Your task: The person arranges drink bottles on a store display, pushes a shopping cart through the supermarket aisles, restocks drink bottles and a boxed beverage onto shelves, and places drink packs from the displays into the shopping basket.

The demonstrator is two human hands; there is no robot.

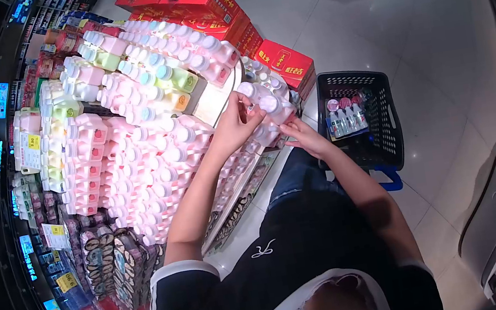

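Pink bottles (268, 102), white-capped, sit between the two hands, at the outer end of a stocked display. Head view, sole view. Left hand (237, 124): fingers curled, thumb and forefinger drawn close together beside the near cap; cannot tell whether it grips. Right hand (304, 135): at the bottles' lower end, fingers partly bent, fingertips close against them; firmness of hold cannot be told. Left of the left hand: dense rows of pink bottles on display (153, 163), some green ones among them. Bare pale strip of counter (212, 100) just beyond the left hand. Red cartons (287, 65) ahead of both hands. Right of the right hand: black basket (389, 134) on tiled floor (439, 190), clear bottles (347, 121) inside.
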